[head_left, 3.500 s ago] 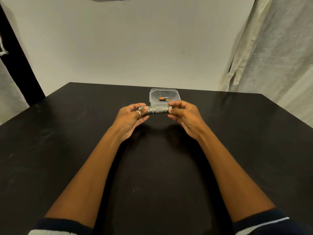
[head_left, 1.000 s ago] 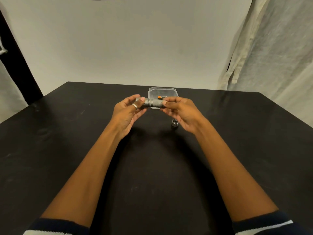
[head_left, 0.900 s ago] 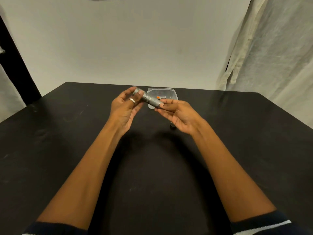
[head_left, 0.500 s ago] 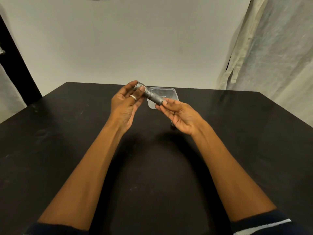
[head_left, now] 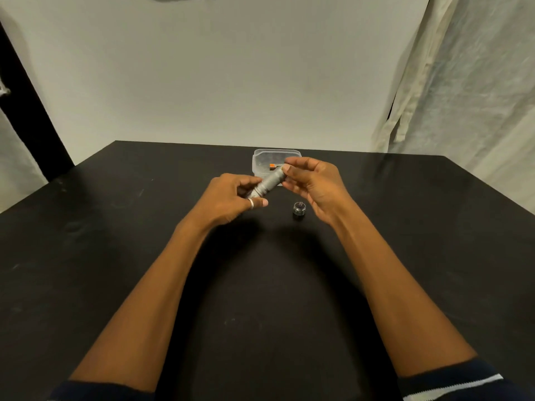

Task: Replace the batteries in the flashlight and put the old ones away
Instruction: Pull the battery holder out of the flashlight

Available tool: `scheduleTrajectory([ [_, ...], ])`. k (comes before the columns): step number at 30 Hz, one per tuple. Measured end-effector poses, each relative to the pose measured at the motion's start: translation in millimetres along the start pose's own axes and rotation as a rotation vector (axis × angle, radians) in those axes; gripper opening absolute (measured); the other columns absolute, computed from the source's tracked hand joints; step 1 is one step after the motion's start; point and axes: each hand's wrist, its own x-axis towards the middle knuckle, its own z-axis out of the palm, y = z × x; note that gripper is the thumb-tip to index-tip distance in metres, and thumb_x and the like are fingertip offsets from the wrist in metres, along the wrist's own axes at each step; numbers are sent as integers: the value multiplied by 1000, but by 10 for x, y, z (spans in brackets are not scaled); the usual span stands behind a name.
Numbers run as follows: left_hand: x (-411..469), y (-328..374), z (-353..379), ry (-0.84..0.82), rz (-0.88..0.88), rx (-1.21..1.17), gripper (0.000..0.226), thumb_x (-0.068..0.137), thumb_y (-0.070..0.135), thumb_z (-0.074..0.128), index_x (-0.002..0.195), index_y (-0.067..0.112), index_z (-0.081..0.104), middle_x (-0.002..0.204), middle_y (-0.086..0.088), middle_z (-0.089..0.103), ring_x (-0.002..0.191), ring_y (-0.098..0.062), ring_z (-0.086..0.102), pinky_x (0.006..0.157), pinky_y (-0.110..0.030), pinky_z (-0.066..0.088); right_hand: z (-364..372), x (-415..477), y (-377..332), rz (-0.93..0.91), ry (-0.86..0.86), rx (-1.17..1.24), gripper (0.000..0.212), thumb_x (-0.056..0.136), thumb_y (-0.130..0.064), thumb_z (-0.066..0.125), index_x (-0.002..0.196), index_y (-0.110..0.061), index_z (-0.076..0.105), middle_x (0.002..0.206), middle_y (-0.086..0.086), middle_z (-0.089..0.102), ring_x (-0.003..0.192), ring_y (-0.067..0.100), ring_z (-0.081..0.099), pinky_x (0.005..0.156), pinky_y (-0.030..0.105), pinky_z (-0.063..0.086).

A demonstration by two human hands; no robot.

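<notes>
1. Slanting from lower left up to upper right, the silver flashlight (head_left: 269, 182) is held in the air above the black counter (head_left: 260, 285). It sits straight ahead of the person, between both hands.
2. The left hand (head_left: 228, 198) grips the lower end, with its fingers (head_left: 246, 182) curled round the barrel. One of them wears a pale ring (head_left: 250, 203).
3. The right hand (head_left: 317, 183) meets the upper end. The thumb tip rests on top of that end and the fingers (head_left: 292, 188) curve in just beneath it, a light pinch on the tip of the barrel. The palm faces the left hand.
4. A small dark round cap (head_left: 299, 208) stands on the counter just below the right hand, apart from the flashlight. Its top face carries a detail too small to make out.
5. Behind the hands, near the far edge of the counter, sits a clear, open-topped plastic container (head_left: 277, 152) with rounded corners. An orange-and-black battery (head_left: 272, 167) lies inside. The upper end of the flashlight and the right thumb cover part of the container, so I cannot tell how many batteries it holds.
6. The counter is matt with faint scuffs. Both forearms are bare, and a dark sleeve (head_left: 451, 383) with a pale stripe shows at the bottom right edge.
7. A plain pale wall (head_left: 231, 76) rises beyond the counter, and a pale curtain (head_left: 469, 82) hangs on the right.
</notes>
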Motion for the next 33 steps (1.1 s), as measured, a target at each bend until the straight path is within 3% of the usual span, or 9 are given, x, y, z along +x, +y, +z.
scheduleTrajectory([
  [4,-13,-28,9,35,34,118,41,82,33,81,121,26,72,100,11,73,91,-5,68,86,-23,52,45,0,-53,-94,13,-98,13,92,-9,74,104,-13,74,99,4,78,96,15,75,82,29,61],
  [10,4,-136,-23,85,-95,-78,41,80,26,84,118,22,69,103,10,73,91,4,68,80,-8,49,-43,25,-110,-129,130,169,15,92,-9,74,106,-10,73,91,0,77,81,11,74,84,29,61],
  [14,-6,-219,-7,65,-194,-166,43,75,28,88,112,25,67,104,12,75,96,-4,71,90,-21,51,-130,34,-68,-84,196,226,11,91,-7,74,103,-8,74,91,4,76,82,13,74,80,25,60],
  [18,-18,-193,-15,56,-212,-143,46,74,30,89,113,24,66,103,14,74,95,-1,69,88,-19,49,-148,45,-26,-48,204,205,8,91,-8,75,98,-9,74,97,8,75,85,15,73,81,26,60],
  [22,-41,-177,-23,18,-199,-122,52,73,29,90,117,21,64,104,10,74,96,-4,70,95,-27,53,-142,50,-12,-39,204,175,9,90,-7,76,99,-8,74,97,9,74,86,16,73,82,27,60],
  [25,-59,-122,-27,-4,-200,-112,70,71,36,90,131,21,57,116,10,67,103,-6,64,96,-26,50,-146,48,-10,-36,202,164,10,90,-7,76,100,-7,74,98,8,75,88,17,73,84,28,60],
  [28,-29,-52,0,158,-156,-130,84,71,54,85,141,23,50,128,12,56,115,-8,55,95,-25,44,-152,38,-21,-39,201,144,10,90,-8,76,100,-7,74,98,8,75,89,17,74,85,28,61],
  [30,-4,34,13,362,-83,-161,72,75,58,80,133,23,56,125,10,60,109,-6,57,88,-21,47,-157,41,-27,-39,201,121,11,90,-10,77,100,-7,73,97,8,76,86,16,74,83,27,61],
  [33,18,214,25,589,118,-68,41,86,52,74,112,22,64,103,8,64,91,-8,59,75,-20,49,-172,56,-38,-48,194,79,18,89,-15,79,103,-6,74,93,8,75,82,17,73,79,28,59],
])
